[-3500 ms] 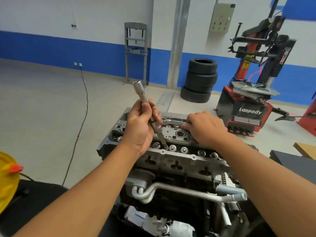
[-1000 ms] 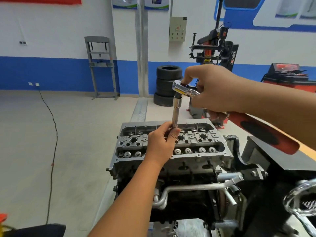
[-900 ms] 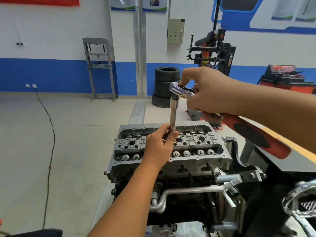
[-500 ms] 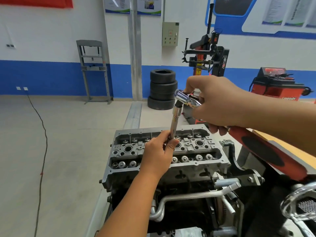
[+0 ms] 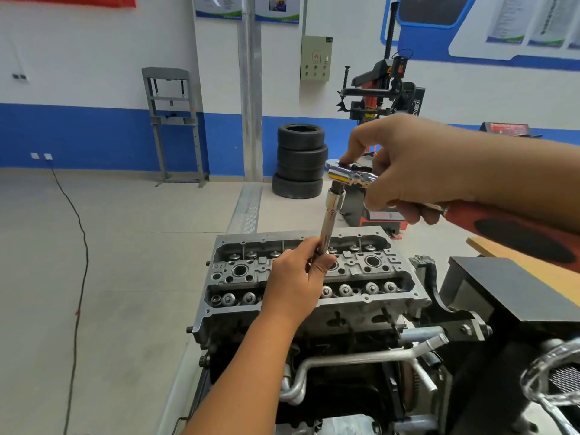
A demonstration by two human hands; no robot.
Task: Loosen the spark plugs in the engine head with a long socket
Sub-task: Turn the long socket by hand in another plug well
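Note:
The grey engine head [image 5: 351, 301] sits in the middle, with round spark plug wells along its centre. A long chrome socket [image 5: 329, 221] stands nearly upright over a middle well, its lower end hidden behind my left hand [image 5: 298, 277], which grips its lower part. A chrome ratchet [image 5: 350, 175] with a red and black handle [image 5: 514, 230] sits on top of the socket. My right hand [image 5: 417, 171] holds the ratchet near its head, index finger on top of the head.
A black stand and bracket [image 5: 502, 296] sit right of the engine. Stacked tyres [image 5: 301, 161], a tyre changer [image 5: 383, 98] and a grey press frame [image 5: 172, 120] stand by the far wall. A black cable [image 5: 78, 246] runs over the floor at left.
3.5 s ago my left hand held the socket alone and tilted while my right hand rested on the head. Now the ratchet is on the socket's top and the socket stands nearly upright.

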